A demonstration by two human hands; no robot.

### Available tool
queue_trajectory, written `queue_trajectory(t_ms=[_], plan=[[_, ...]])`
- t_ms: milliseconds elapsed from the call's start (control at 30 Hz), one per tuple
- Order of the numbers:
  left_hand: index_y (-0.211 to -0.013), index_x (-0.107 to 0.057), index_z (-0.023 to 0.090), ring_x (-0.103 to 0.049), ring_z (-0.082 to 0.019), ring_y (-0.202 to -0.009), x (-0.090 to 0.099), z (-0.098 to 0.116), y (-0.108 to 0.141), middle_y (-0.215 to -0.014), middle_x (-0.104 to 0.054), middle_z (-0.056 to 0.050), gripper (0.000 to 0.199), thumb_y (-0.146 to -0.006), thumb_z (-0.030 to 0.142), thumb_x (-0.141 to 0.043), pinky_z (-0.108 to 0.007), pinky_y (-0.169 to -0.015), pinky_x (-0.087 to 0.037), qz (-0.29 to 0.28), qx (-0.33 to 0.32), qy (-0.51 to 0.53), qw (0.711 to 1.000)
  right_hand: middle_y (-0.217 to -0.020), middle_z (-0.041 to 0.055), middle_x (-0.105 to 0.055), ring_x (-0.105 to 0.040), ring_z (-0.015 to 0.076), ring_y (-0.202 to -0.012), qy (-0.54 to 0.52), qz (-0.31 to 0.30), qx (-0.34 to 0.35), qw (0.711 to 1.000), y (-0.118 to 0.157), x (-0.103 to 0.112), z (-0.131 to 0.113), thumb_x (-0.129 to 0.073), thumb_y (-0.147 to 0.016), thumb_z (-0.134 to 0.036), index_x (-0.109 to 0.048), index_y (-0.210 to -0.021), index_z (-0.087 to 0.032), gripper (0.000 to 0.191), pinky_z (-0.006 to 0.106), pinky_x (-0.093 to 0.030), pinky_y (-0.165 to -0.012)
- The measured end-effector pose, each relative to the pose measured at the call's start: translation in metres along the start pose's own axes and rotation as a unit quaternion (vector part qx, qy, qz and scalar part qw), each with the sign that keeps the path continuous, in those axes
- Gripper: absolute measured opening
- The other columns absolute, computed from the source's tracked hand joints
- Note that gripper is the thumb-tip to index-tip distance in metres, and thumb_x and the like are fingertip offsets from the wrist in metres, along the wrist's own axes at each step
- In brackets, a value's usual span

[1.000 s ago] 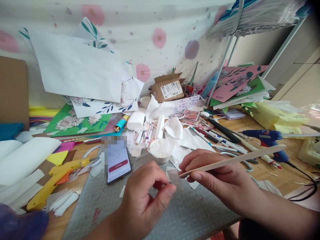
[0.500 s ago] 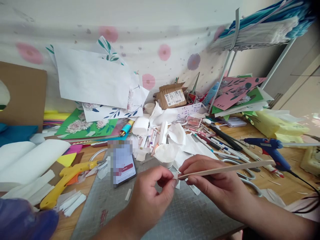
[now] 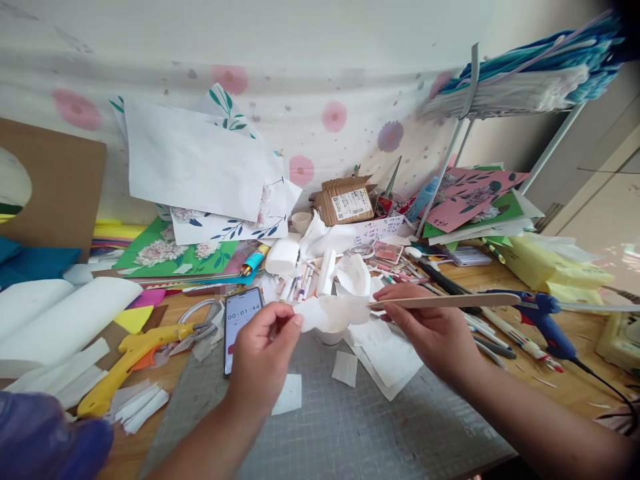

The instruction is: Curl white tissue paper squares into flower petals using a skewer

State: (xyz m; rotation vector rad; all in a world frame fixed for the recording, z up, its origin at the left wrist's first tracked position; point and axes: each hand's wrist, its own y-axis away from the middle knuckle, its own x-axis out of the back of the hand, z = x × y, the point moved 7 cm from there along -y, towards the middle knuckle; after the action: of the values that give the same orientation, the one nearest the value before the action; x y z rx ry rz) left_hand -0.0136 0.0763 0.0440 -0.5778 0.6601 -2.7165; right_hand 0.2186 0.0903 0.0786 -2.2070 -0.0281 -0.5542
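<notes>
Wooden stick (image 3: 450, 301) — in right hand (image 3: 425, 328)

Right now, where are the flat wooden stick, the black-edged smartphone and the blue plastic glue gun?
Flat wooden stick (image 3: 447, 302): head view, mid-length.
Black-edged smartphone (image 3: 237, 325): head view, screen.
Blue plastic glue gun (image 3: 545, 305): head view, body.

with the cutting mat (image 3: 360, 427) as dial, the phone (image 3: 242, 323) is at ten o'clock, one glue gun (image 3: 130, 348) on the table (image 3: 126, 453) at nine, the cup (image 3: 328, 339) at twelve, the cardboard box (image 3: 346, 203) farther behind it before the curtain (image 3: 300, 100), a second glue gun (image 3: 547, 319) at two. a paper piece (image 3: 309, 317) sits between the left hand (image 3: 263, 350) and the wooden stick (image 3: 460, 301).
</notes>
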Motion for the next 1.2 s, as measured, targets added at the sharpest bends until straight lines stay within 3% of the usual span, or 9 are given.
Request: queue_trajectory(t_ms=[100,300,467,533,600,700,833,1000,1200], plan=[[-0.077,-0.058,0.019,-0.055,-0.013,-0.061,0.013,0.005,-0.006,-0.067,-0.057,0.003,0.01,-0.086,0.019,-0.057,-0.024,-0.058,-0.046,0.066,-0.096,-0.077,0.99,-0.088,0.0087,-0.071,-0.068,0.0216,-0.088,0.018,0.008,0.044,0.999,-0.006,-0.003,-0.003,-0.059,-0.087,-0.009,-0.069,-0.089,-0.018,0.013,0.039,-0.055,-0.082],[-0.077,-0.064,0.019,-0.06,-0.017,-0.078,0.004,0.008,-0.008,-0.081,-0.062,-0.002,0.008,-0.081,0.012,-0.063,-0.031,-0.073,-0.047,0.054,-0.207,-0.139,0.967,-0.098,0.009,-0.072,-0.07,0.0177,-0.088,-0.007,-0.097,0.085,0.992,0.004,-0.045,-0.008,-0.061,-0.087,-0.012,-0.067,-0.092,-0.019,0.011,0.03,-0.057,-0.077],[-0.082,-0.07,0.018,-0.059,-0.024,-0.089,-0.008,0.019,-0.001,-0.094,-0.061,-0.008,0.009,-0.079,0.011,-0.066,-0.041,-0.081,-0.048,0.05,-0.286,-0.218,0.932,-0.103,0.0093,-0.074,-0.069,0.025,-0.099,-0.021,-0.112,0.064,0.991,0.011,-0.051,0.003,-0.063,-0.087,-0.014,-0.066,-0.092,-0.021,0.009,0.055,-0.041,-0.101],[-0.081,-0.072,0.018,-0.058,-0.025,-0.089,-0.013,0.024,0.003,-0.094,-0.061,-0.009,0.01,-0.08,0.011,-0.065,-0.045,-0.083,-0.048,0.047,-0.306,-0.249,0.918,-0.099,0.0097,-0.074,-0.07,0.0239,-0.094,-0.039,-0.107,0.055,0.992,0.011,-0.047,0.004,-0.062,-0.088,-0.017,-0.066,-0.092,-0.02,0.006,0.054,-0.044,-0.098],[-0.08,-0.073,0.019,-0.058,-0.026,-0.09,-0.018,0.025,0.004,-0.095,-0.062,-0.01,0.011,-0.081,0.012,-0.064,-0.048,-0.085,-0.047,0.026,-0.3,-0.261,0.917,-0.096,0.01,-0.073,-0.07,0.0225,-0.092,-0.06,-0.102,0.048,0.992,0.011,-0.043,0.003,-0.06,-0.09,-0.021,-0.066,-0.091,-0.02,0.006,0.046,-0.052,-0.089],[-0.088,-0.074,0.021,-0.057,-0.031,-0.1,-0.029,0.021,0.006,-0.106,-0.062,-0.012,0.014,-0.084,0.021,-0.061,-0.056,-0.092,-0.04,-0.056,-0.261,-0.266,0.926,-0.093,0.0089,-0.071,-0.069,0.0209,-0.092,-0.08,-0.083,0.038,0.993,0.01,-0.035,0.001,-0.057,-0.093,-0.024,-0.066,-0.091,-0.02,0.01,0.037,-0.057,-0.08],[-0.102,-0.073,0.024,-0.049,-0.038,-0.118,-0.04,0.015,0.01,-0.123,-0.057,-0.014,0.026,-0.084,0.038,-0.059,-0.068,-0.099,-0.025,-0.153,-0.204,-0.282,0.925,-0.095,0.0073,-0.068,-0.066,0.0213,-0.094,-0.061,-0.028,0.023,0.997,0.01,-0.021,0.006,-0.054,-0.094,-0.022,-0.065,-0.092,-0.022,0.01,0.041,-0.055,-0.084],[-0.101,-0.072,0.027,-0.042,-0.041,-0.124,-0.044,0.012,0.013,-0.129,-0.054,-0.014,0.027,-0.085,0.042,-0.057,-0.073,-0.098,-0.02,-0.189,-0.17,-0.299,0.92,-0.108,0.0103,-0.059,-0.058,0.0259,-0.106,0.02,-0.017,0.017,1.0,0.007,-0.021,0.016,-0.059,-0.09,-0.019,-0.067,-0.09,-0.022,0.008,0.05,-0.048,-0.091],[-0.098,-0.07,0.026,-0.039,-0.043,-0.126,-0.049,0.009,0.014,-0.133,-0.051,-0.015,0.024,-0.084,0.042,-0.058,-0.076,-0.095,-0.022,-0.2,-0.172,-0.307,0.914,-0.119,0.0132,-0.055,-0.049,0.0324,-0.117,0.095,-0.086,0.014,0.992,-0.002,-0.044,0.016,-0.063,-0.086,-0.019,-0.072,-0.083,-0.02,0.01,0.056,-0.04,-0.097]])
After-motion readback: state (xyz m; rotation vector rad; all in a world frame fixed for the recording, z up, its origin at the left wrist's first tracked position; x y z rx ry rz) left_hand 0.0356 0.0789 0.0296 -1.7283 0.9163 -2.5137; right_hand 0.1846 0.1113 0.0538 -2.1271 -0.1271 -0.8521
